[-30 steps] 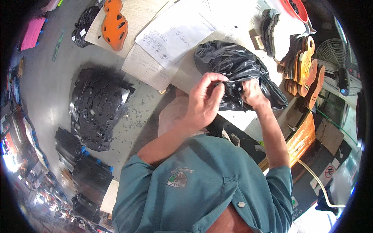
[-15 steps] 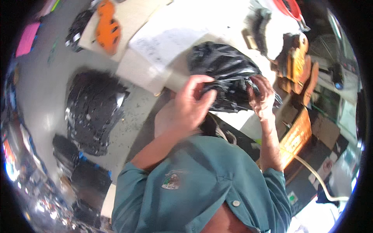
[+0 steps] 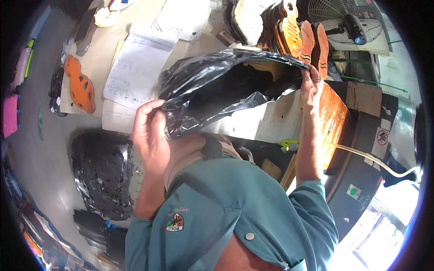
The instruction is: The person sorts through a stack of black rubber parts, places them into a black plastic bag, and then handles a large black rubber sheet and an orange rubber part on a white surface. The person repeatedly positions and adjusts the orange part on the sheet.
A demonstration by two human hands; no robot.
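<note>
A black plastic bag [image 3: 194, 74] is stretched between my two hands above the table, its mouth spread wide and facing me. Its inside is dark, with a light brownish patch showing through near the right. My left hand [image 3: 151, 131] pinches the bag's left rim between thumb and fingers. At the opposite corner of the mouth, my right hand [image 3: 311, 88] grips the rim with closed fingers. Both forearms are bent, and the bag hangs a little ahead of my chest.
Written paper sheets [image 3: 135, 67] lie left of the bag, beside an orange shoe-sole-shaped template [image 3: 79, 84]. Orange and brown templates [image 3: 289, 31] stand behind, near a fan [image 3: 352, 27]. A pale hose with a yellow-green nozzle [image 3: 289, 143] crosses at right. A black-coated pad [image 3: 101, 174] is at left.
The bag, crumpled between close hands before, is now pulled wide with its mouth gaping. My left hand has moved left and taken its rim; the view has shifted too.
</note>
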